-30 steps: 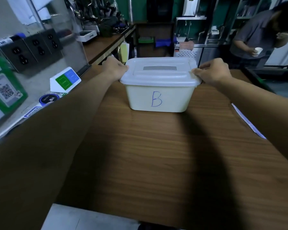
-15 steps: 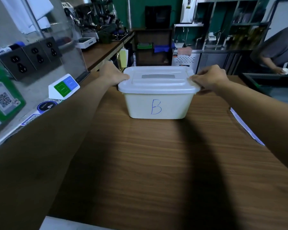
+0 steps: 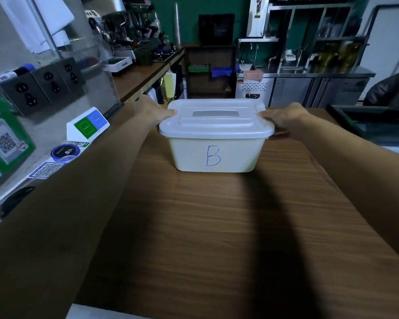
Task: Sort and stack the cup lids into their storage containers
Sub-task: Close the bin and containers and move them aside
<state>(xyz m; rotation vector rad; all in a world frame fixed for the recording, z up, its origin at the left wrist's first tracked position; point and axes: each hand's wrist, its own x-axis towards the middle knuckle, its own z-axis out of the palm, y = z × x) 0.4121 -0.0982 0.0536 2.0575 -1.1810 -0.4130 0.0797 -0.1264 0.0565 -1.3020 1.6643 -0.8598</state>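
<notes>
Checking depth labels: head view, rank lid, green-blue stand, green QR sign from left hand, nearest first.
1. lid: left hand grips its left end.
2. green-blue stand: on the ledge, to the left.
3. green QR sign: far left edge.

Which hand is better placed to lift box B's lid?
Right, slightly: the right hand curls round the lid, fingers under its rim; the left hand shows only a thumb on the lid's corner. Probably both lift.

we look down on a brown wood-grain table (image 3: 194, 238), grain running side to side, one white container (image 3: 213, 155) standing upright on its far half, lid (image 3: 217, 126) on, a blue b hand-written on the side facing us
</notes>
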